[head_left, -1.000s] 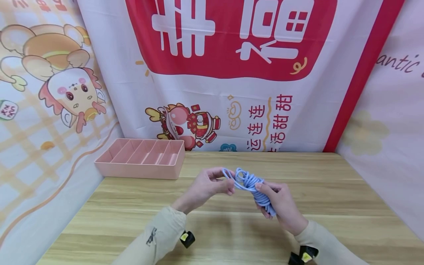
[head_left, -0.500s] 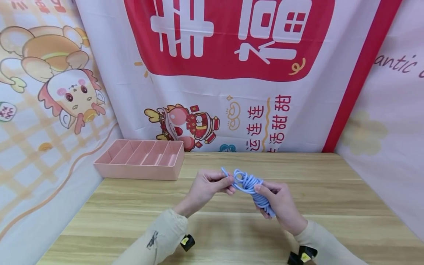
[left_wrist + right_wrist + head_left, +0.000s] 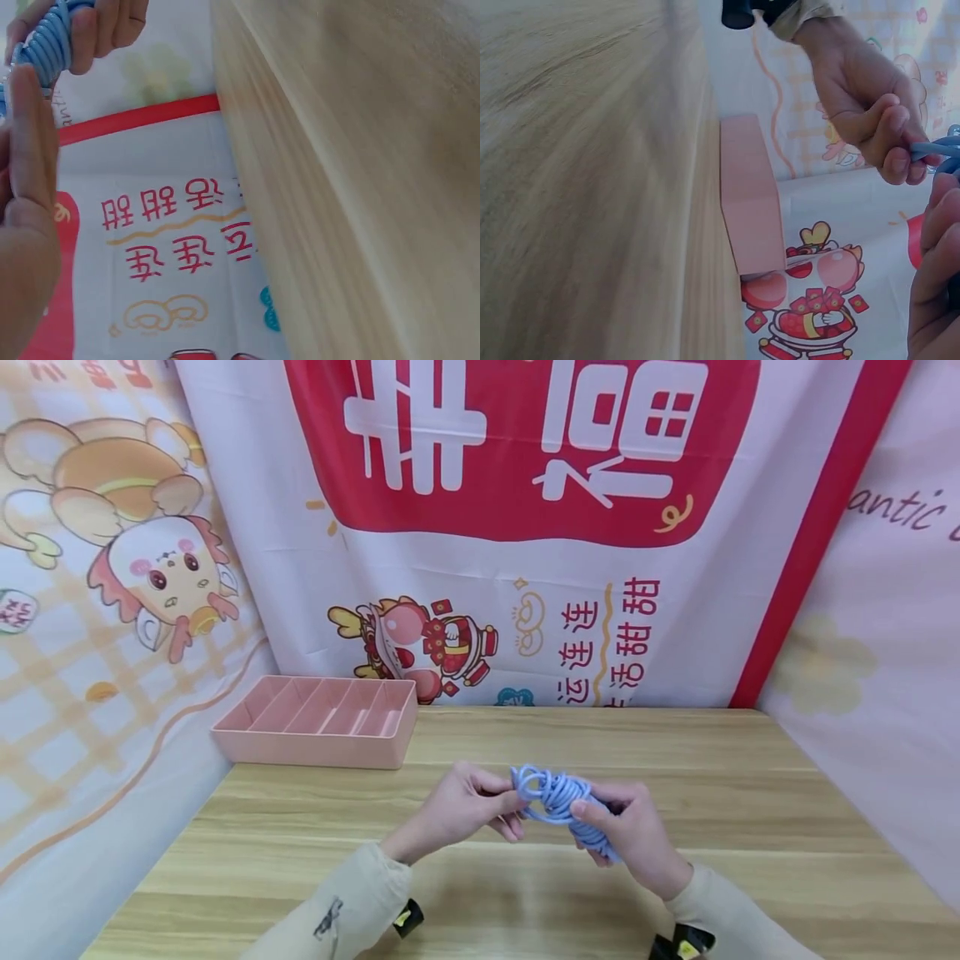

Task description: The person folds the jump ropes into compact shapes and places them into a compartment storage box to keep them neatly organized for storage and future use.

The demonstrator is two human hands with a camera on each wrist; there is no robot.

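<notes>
A coiled bundle of light blue cable [image 3: 561, 800] is held above the wooden table [image 3: 495, 893] at its middle. My right hand [image 3: 626, 835] grips the lower part of the bundle, with the thumb across the coils. My left hand [image 3: 468, 806] pinches a loop of the cable at the bundle's left end. In the left wrist view the blue cable [image 3: 46, 46] shows at the top left among fingers [image 3: 30, 127]. The right wrist view shows my left hand [image 3: 870, 97] curled on a strand of the cable [image 3: 937, 148].
A pink divided tray [image 3: 318, 720] with several slots stands at the table's back left, also seen as the pink tray [image 3: 748, 202] in the right wrist view. Printed cloth banners [image 3: 525, 527] hang behind and on both sides.
Both hands have come down and nearer to me with the cable bundle. The left hand has closed in tighter against the bundle's left end.
</notes>
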